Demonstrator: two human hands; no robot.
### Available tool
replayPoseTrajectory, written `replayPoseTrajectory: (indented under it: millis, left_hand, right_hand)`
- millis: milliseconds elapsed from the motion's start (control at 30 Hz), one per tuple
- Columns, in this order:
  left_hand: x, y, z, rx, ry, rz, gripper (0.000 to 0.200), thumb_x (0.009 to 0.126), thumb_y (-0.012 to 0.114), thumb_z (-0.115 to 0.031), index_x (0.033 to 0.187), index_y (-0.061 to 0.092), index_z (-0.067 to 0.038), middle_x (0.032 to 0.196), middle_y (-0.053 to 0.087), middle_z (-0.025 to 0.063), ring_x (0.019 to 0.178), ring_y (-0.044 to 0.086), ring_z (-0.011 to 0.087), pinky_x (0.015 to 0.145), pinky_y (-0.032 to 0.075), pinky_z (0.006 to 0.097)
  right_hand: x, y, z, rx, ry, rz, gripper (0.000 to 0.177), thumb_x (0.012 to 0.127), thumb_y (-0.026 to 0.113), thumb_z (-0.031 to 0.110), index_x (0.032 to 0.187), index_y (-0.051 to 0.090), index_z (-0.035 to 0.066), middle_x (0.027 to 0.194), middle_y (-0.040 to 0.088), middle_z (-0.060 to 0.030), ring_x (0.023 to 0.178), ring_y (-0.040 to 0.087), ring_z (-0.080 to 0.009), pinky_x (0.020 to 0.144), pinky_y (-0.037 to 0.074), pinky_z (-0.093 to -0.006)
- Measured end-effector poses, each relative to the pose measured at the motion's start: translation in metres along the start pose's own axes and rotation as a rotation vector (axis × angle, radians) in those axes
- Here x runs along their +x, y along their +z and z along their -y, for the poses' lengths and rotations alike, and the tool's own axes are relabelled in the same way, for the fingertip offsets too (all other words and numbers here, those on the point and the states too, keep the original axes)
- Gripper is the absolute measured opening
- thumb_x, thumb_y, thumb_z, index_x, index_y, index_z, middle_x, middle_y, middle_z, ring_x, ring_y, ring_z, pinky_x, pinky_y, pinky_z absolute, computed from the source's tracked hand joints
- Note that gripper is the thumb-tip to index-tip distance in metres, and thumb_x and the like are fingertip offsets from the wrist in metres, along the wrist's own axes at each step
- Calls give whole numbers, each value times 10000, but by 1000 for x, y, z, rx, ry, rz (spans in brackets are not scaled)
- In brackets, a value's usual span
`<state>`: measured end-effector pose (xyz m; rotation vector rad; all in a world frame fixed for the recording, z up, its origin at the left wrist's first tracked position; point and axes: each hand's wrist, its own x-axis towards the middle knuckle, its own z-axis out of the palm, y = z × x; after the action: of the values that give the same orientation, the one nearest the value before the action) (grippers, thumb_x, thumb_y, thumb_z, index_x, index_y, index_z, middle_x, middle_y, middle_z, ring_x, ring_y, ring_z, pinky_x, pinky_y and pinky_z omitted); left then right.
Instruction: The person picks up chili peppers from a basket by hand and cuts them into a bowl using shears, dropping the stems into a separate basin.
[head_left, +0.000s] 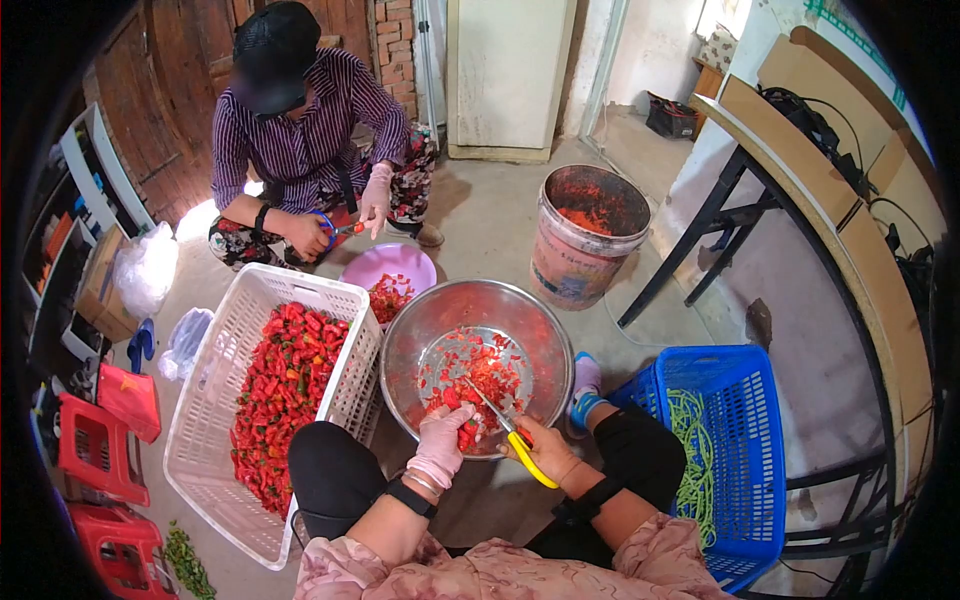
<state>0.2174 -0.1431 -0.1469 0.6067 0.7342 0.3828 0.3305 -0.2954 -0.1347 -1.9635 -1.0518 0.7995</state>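
Observation:
My left hand (440,443), in a thin pale glove, is closed on a red pepper (467,434) over the near side of a wide metal bowl (548,350). My bare right hand (548,452) grips yellow-handled scissors (520,443), whose blades point up and left over the bowl, close to the pepper. Chopped red pepper pieces (475,365) lie in the bottom of the bowl. To the left of the bowl stands a white plastic crate (200,440) holding a heap of whole red peppers (285,400).
Opposite, a co-worker (310,130) with blue-handled scissors (327,222) sits by a pink basin (415,262) of cut peppers. A red-stained bucket (575,255) stands behind my bowl. A blue basket (750,450) with long green beans (690,450) is at right; red stools (100,450) at left.

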Motion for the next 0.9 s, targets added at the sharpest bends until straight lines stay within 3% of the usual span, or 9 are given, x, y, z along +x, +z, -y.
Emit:
replayPoseTrajectory:
  millis: [33,167,267,367,467,600,700,767,900]
  left_hand:
    - [2,0,2,0,0,0,82,811,574,-59,883,570,-23,767,604,60,627,565,159,553,487,274]
    - [7,-2,10,85,127,-57,91,808,569,-17,897,588,-26,756,603,22,607,557,114,570,481,232]
    - [5,0,9,102,149,-83,93,809,570,-16,899,590,-30,752,599,12,602,554,104,575,476,219]
    - [5,-2,8,66,138,-80,89,811,571,-25,898,587,-34,753,595,13,610,553,105,577,473,219]
    - [8,-6,5,42,136,-56,75,814,569,-40,889,577,-40,749,586,17,621,550,112,578,476,237]
    - [11,-6,2,44,108,45,63,825,556,-86,868,545,-42,722,559,35,623,541,138,559,479,280]
    - [5,-3,-6,-9,44,170,78,829,546,-108,861,526,-40,705,540,51,612,535,157,536,473,291]
    - [6,-5,-8,-5,22,189,81,828,544,-106,863,524,-35,707,537,57,612,534,161,532,472,293]
    - [12,-8,-4,4,28,200,86,827,541,-106,851,518,-27,712,529,64,607,531,169,523,471,299]
  right_hand:
    - [0,1,-2,4,7,0,481,753,675,350,1095,493,66,843,579,-126,786,592,-219,724,456,-313]
    - [-1,3,-3,-4,-5,-17,475,754,678,335,1093,494,58,837,577,-127,772,588,-210,720,456,-309]
    - [0,4,-4,-5,18,-14,588,727,662,444,1133,482,58,866,599,-200,839,607,-317,735,464,-360]
    - [0,1,-3,-19,-5,26,534,757,667,361,1132,482,30,861,609,-154,820,611,-244,732,463,-319]
    - [3,5,-22,532,-63,161,342,845,591,150,1129,466,7,919,537,-16,837,504,-77,738,431,-219]
    - [2,-3,-23,515,-186,199,302,859,565,126,1120,462,16,953,511,-22,863,496,-81,752,426,-210]
    - [1,-6,-16,516,-68,328,267,858,555,85,1099,467,12,961,491,-17,871,483,-73,760,416,-186]
    - [3,-4,-22,1139,352,403,251,856,554,72,1088,478,14,945,491,-8,857,481,-67,759,409,-170]
    - [-1,-4,-13,909,164,354,237,855,555,64,1079,494,21,926,508,-1,852,486,-62,752,407,-162]
